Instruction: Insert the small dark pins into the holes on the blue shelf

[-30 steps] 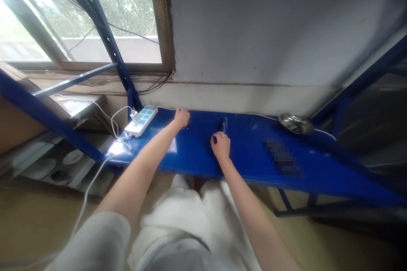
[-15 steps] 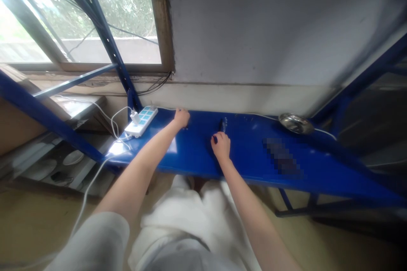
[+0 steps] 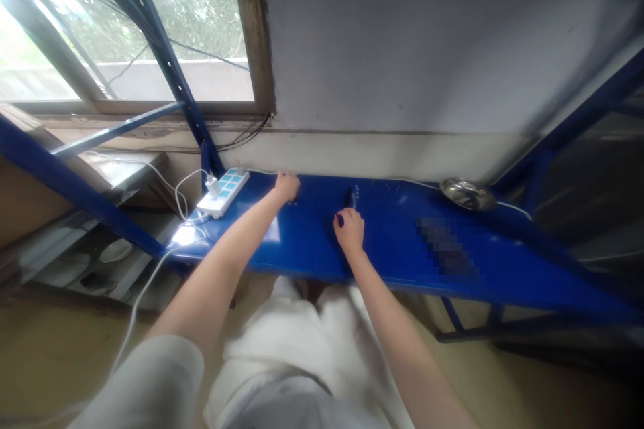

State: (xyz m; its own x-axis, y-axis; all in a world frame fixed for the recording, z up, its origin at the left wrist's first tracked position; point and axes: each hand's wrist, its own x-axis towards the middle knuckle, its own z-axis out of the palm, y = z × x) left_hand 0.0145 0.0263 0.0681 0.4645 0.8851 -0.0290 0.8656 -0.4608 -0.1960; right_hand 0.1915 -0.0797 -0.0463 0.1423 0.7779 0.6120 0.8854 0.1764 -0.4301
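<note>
Head view: I see the left hand (image 3: 288, 187) curled at the back of the counter (image 3: 306, 241); I can't tell whether it grips anything. The right hand (image 3: 349, 229) is bent, its grasp unclear too, just before a dark piece (image 3: 348, 197) beside clear bits (image 3: 355, 195). Further right sits a metal dish (image 3: 467, 194), contents unreadable.

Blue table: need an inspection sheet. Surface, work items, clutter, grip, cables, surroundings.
Surface: blue table, glossy, glare at left end.
Work items: dark piece and clear bits just beyond right hand; too small to identify.
Clutter: dish, back right; pixelated patch, content hidden.
Grip: right hand curled; left hand curled near back edge; can't tell whether either holds anything.
Cables: white cable hangs past left end; plug in power strip.
Surroundings: window left, wall behind.
</note>
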